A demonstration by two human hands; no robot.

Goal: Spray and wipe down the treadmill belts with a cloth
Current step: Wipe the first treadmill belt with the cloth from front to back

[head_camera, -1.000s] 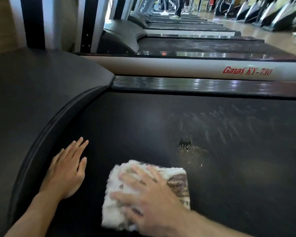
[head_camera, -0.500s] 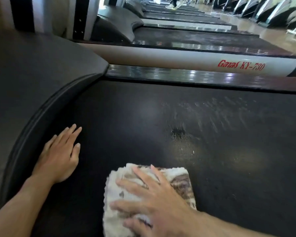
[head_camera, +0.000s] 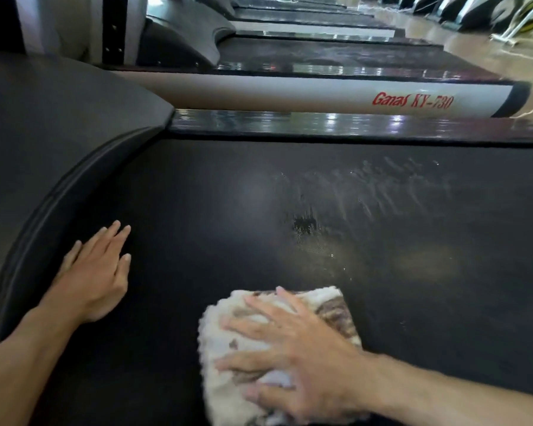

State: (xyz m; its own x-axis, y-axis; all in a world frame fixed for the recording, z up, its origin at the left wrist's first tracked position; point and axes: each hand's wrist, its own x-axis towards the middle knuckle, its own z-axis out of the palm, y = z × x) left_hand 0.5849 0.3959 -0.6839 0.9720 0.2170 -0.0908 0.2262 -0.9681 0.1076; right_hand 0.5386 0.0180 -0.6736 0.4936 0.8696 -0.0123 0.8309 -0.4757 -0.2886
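My right hand (head_camera: 293, 355) has slid the cloth (head_camera: 277, 352) rightward along the belt (head_camera: 443, 302), fingers spread and pressing flat; left hand (head_camera: 94, 275) stays braced, open-palmed. Wet streaks (head_camera: 366, 192) ahead look unwiped, so I'd push there next.

Cloth (head_camera: 277, 358) on treadmill belt (head_camera: 228, 210), right hand (head_camera: 302, 355) flat on top; left hand (head_camera: 96, 272) on belt to its left, near motor cover (head_camera: 50, 124); wet patch (head_camera: 305, 226) beyond cloth

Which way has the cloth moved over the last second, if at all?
Yes. The cloth, pressed under the right hand, has slid right and back toward the person, away from the dark wet spot on the belt.
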